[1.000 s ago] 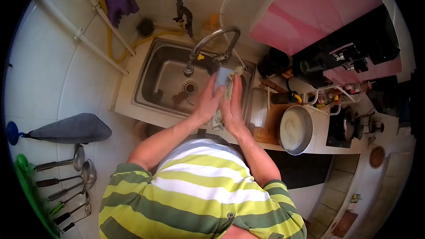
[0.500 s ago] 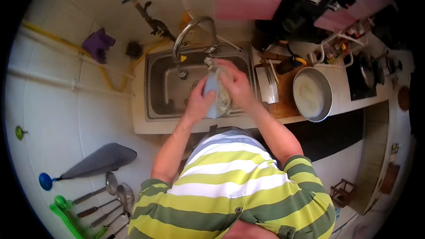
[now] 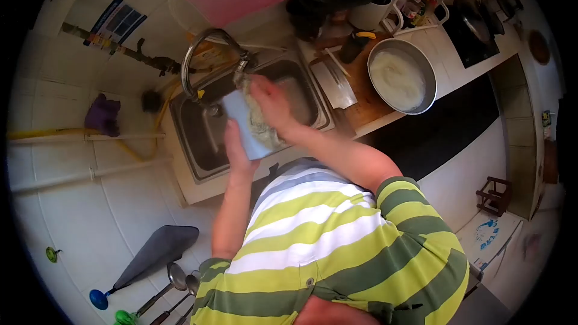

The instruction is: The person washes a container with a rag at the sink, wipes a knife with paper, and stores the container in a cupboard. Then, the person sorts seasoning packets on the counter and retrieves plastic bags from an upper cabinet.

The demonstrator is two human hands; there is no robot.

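Note:
A light blue rectangular object [image 3: 238,121] is held at a tilt over the front part of the metal sink [image 3: 201,155]. Fingers closed on its lower left edge, my left hand [image 3: 236,144] supports it. My right hand [image 3: 271,103] presses a crumpled greenish-white cloth [image 3: 257,119] along its right side. The cloth hangs down past the palm, and part of it is hidden by my right hand. The curved faucet [image 3: 188,63] arches over the sink just behind the blue object.
Right of the sink, a cleaver [image 3: 335,84] lies by a wooden board [image 3: 365,108], next to a round metal pan [image 3: 431,78] of whitish contents. Further right are a bottle rack [image 3: 415,9] and a stove [image 3: 466,42]. Ladles [image 3: 176,277] hang lower left.
The view has swung to the right. The blue object has turned so that its broad face shows, and my right hand with the cloth has shifted to its right side.

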